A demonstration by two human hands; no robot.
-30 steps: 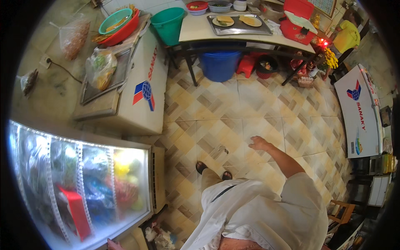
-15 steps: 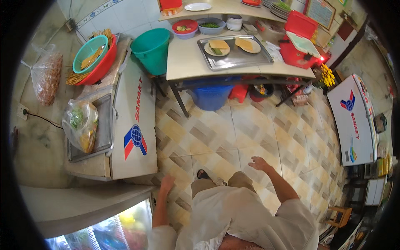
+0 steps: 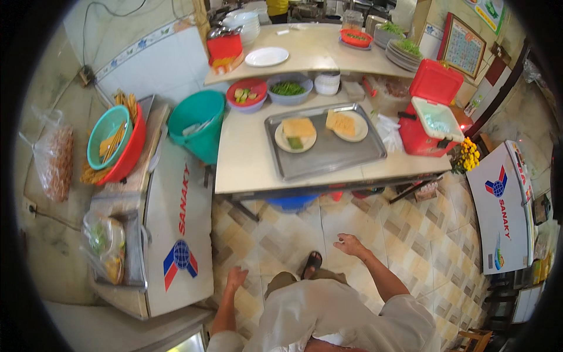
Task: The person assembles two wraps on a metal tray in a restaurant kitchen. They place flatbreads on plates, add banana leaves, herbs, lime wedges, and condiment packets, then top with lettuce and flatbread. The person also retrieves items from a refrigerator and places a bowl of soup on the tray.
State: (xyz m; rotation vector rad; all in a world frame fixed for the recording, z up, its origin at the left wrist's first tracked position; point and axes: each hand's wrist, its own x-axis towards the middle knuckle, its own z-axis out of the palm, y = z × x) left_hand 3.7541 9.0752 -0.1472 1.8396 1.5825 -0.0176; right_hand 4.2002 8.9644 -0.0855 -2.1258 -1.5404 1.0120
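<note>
My left hand (image 3: 236, 277) hangs in the air at my left side, beside the white chest freezer (image 3: 179, 234). Its fingers are loose and a little curved, and it appears to hold nothing. Over the tiled floor, my right hand (image 3: 352, 244) is held out in front of me, open and empty, fingers loosely apart. Ahead stands a pale table (image 3: 246, 170), which neither hand touches. On it lies a metal tray (image 3: 319, 163) bearing two small plates (image 3: 295, 145) with flat yellowish square pieces; a green piece shows on the left plate.
A green bucket (image 3: 202, 138) stands left of the table. Bowls of cut vegetables (image 3: 288, 88) and a red cooler box (image 3: 431, 132) with its lid up sit on the table. A plastic bag of food (image 3: 108, 246) rests on the left freezer. Another freezer (image 3: 503, 217) is at right.
I have moved forward, so the table and tray are closer and more of the shelf behind shows. The lit glass-fronted fridge at lower left has mostly left view. Both hands stay empty.
</note>
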